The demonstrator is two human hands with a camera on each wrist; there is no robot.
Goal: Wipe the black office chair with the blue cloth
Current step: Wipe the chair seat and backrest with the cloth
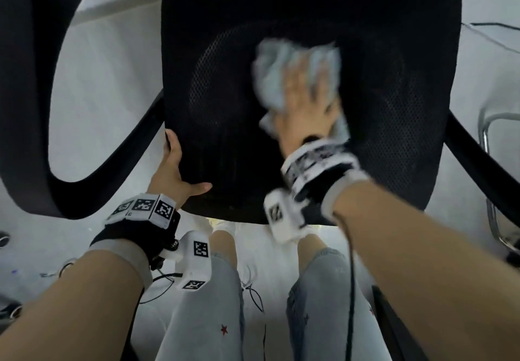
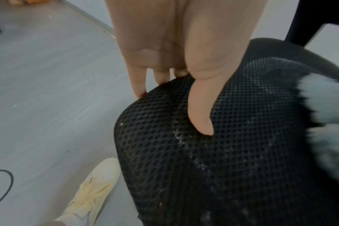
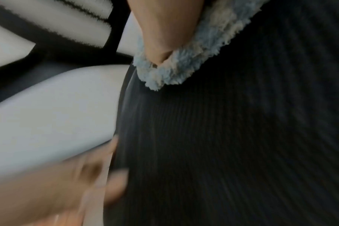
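The black office chair's mesh seat (image 1: 225,79) fills the middle of the head view. My right hand (image 1: 304,102) lies flat, fingers spread, on the bunched blue cloth (image 1: 270,79) and presses it onto the seat's centre right; both are motion-blurred. In the right wrist view the thumb (image 3: 161,38) sinks into the fluffy cloth (image 3: 174,71) against the seat (image 3: 222,137). My left hand (image 1: 185,163) grips the seat's near left corner. Its thumb (image 2: 199,99) lies on top of the mesh (image 2: 222,152) and its fingers curl over the edge.
A wide black armrest loop (image 1: 42,107) curves at the left. A chrome frame (image 1: 489,163) stands at the right. My legs in light jeans (image 1: 205,304) are close under the seat's front, with a cream shoe (image 2: 91,191) and cables (image 1: 163,282) on the grey floor.
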